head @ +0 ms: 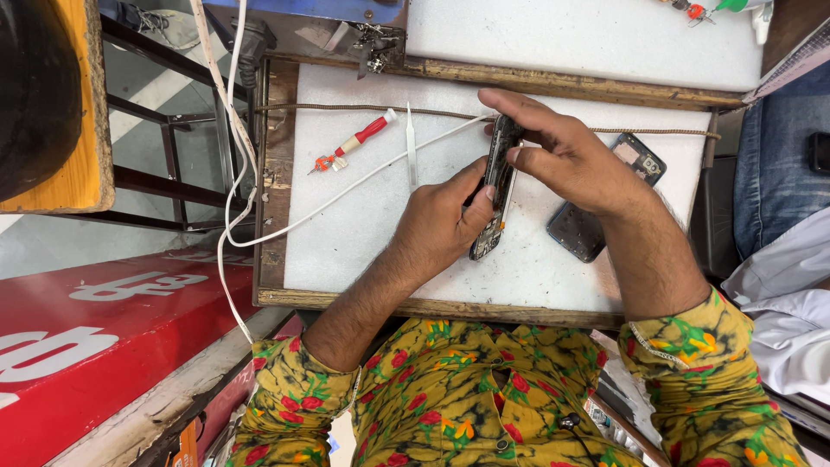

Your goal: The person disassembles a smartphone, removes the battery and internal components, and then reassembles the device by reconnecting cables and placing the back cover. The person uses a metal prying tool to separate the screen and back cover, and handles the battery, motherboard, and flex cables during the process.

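- Hands meet over the middle of the white work mat (363,233); my left hand (437,227) is clamped on an opened phone (494,186) stood on its edge.
- My right hand (566,156) pinches the phone's far end from above.
- I see a red screwdriver (356,140) and white tweezers (411,154) lying to the left, and a dark back cover (577,230) just right.

A white-topped table (363,233) (wooden rim) carries a red-handled screwdriver (354,141), white tweezers (411,156), a white cable (346,192) and dark phone panel (577,231).

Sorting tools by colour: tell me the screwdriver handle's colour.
Red, on the screwdriver, seen in the head view.
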